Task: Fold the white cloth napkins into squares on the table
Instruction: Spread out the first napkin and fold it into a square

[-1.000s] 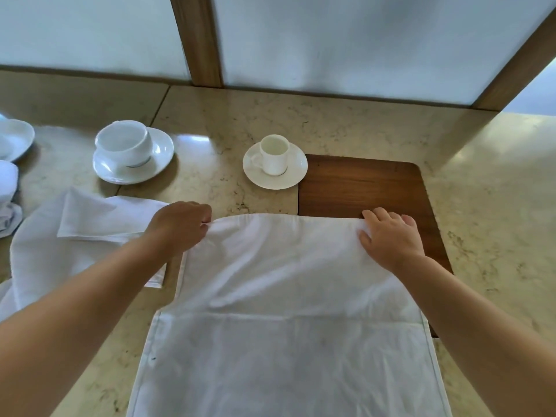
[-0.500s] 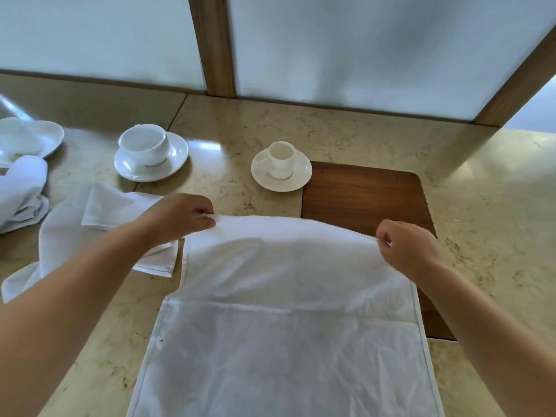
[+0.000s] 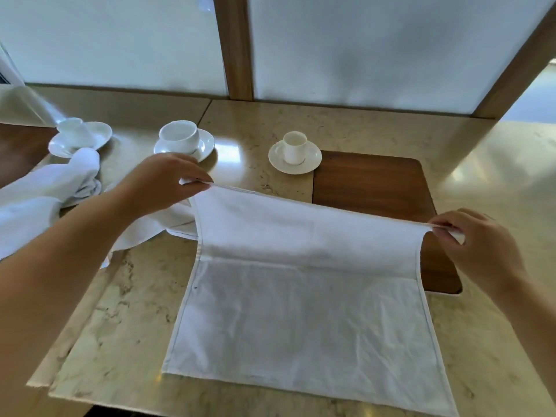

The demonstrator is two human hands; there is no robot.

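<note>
While both hands pinch its far corners, the white napkin (image 3: 307,296) hangs lifted along its far edge, the near half flat on the marble table (image 3: 346,127).

- Left hand (image 3: 164,183): thumb and fingers closed on the far-left corner, raised clear of the surface.
- Right hand (image 3: 475,239): fingertips pinching the far-right corner, held a little lower than the left grip.
- Change: a second ago both hands lay low on that edge, pressed near the tabletop; now the edge is up and pulled taut between the two grips, the cloth falling from it to a crease across the middle.
- Reading: the first fold looks under way. Likely next is carrying the held edge toward the person to meet the near hem. Square not yet formed.
- Beyond the right grip: wooden inlay (image 3: 373,179), partly under the cloth.
- Beyond the taut edge, between the grips: small cup on saucer (image 3: 294,152).
- Beyond the left grip: larger cup and saucer (image 3: 183,141); further left a third cup and saucer (image 3: 79,136).
- Under and beside the left forearm: loose white napkins (image 3: 51,188), unfolded, one touching the held cloth's left side.
- Risk, as judged: uneven grip heights could skew the fold.
</note>
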